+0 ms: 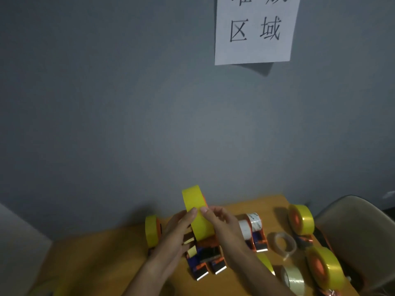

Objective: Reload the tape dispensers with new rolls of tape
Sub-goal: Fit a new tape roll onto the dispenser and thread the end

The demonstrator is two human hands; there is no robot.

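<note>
A yellow tape roll (pixel 195 208) stands upright in an orange and blue tape dispenser (pixel 208 256) on the wooden table (pixel 111 251). My left hand (pixel 179 227) holds the roll's left side, fingertips on the tape band. My right hand (pixel 222 225) holds its right side, thumb pressed on the yellow tape face. A second dispenser (pixel 198 272) lies beside the first. Another dispenser with a clear roll (pixel 253 229) sits just right of my right hand.
A yellow roll on a dispenser (pixel 152 230) stands to the left. Two more loaded yellow dispensers (pixel 301 218) (pixel 324 268) sit at right. A cardboard core (pixel 282 242) and a clear roll (pixel 294 280) lie between them. A chair back (pixel 359 227) is at far right. A paper sign (pixel 255 28) hangs on the grey wall.
</note>
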